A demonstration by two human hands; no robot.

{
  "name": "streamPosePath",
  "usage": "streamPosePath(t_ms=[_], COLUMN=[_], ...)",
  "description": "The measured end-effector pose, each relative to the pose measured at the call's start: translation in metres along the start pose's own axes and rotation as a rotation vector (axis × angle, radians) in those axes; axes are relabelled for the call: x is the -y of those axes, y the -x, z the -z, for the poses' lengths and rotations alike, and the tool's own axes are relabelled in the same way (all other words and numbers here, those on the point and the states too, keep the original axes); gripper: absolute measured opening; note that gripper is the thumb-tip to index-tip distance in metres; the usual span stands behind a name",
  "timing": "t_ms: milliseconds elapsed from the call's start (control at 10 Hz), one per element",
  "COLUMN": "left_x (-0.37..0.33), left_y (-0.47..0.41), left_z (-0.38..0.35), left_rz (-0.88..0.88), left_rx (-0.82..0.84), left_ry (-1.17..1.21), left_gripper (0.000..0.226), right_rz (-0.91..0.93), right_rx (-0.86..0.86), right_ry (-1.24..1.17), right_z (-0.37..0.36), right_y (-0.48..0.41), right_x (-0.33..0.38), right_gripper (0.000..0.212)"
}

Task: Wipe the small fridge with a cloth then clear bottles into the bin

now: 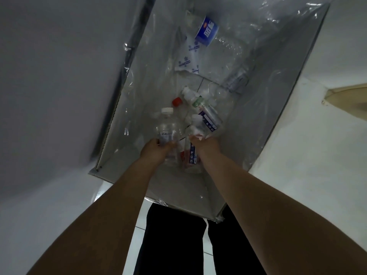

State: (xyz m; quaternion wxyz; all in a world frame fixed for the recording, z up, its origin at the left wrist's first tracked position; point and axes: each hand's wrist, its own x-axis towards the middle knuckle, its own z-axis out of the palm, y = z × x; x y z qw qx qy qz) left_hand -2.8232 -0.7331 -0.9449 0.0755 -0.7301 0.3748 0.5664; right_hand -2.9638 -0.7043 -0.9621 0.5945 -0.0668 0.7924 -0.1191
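I look straight down into a rectangular bin (278, 108) lined with a clear plastic bag. My left hand (156, 150) grips a clear bottle with a white cap (167, 128) over the bin's near end. My right hand (204, 144) holds a clear bottle with a blue label (190, 155) beside it, touching the first. Just beyond my hands lie several more bottles, one with a red cap (177, 101) and one with a green cap (207, 110). A blue-labelled bottle (206, 30) lies at the bin's far end.
A white wall or appliance side (49, 76) runs along the bin's left. White tiled floor (317, 145) lies to the right, with a beige object (349, 100) at the right edge. My dark trouser legs (174, 245) stand just before the bin.
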Motion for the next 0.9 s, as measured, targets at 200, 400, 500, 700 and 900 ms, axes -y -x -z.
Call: streamPosePath(t_ms=[200, 400, 500, 700, 900], left_x=[0.003, -0.009, -0.018, -0.042, -0.084], left_y=[0.002, 0.022, 0.038, 0.092, 0.160], left_z=[0.000, 0.010, 0.015, 0.033, 0.056], left_rz=[-0.015, -0.020, -0.040, -0.107, -0.201], left_rx=[-0.049, -0.096, -0.092, -0.038, -0.082], left_ry=[0.014, 0.004, 0.046, 0.145, 0.256], left_gripper=[0.039, 0.041, 0.039, 0.052, 0.050], right_rz=[0.017, 0.120, 0.182, 0.195, 0.344], right_rx=[0.004, -0.020, 0.008, -0.083, -0.142], right_ry=[-0.008, -0.035, -0.021, -0.058, -0.115], right_z=[0.001, 0.013, 0.021, 0.054, 0.085], right_y=[-0.008, 0.016, 0.040, 0.093, 0.154], right_x=[-0.009, -0.013, -0.011, 0.010, 0.041], right_gripper=[0.056, 0.039, 0.026, 0.039, 0.041])
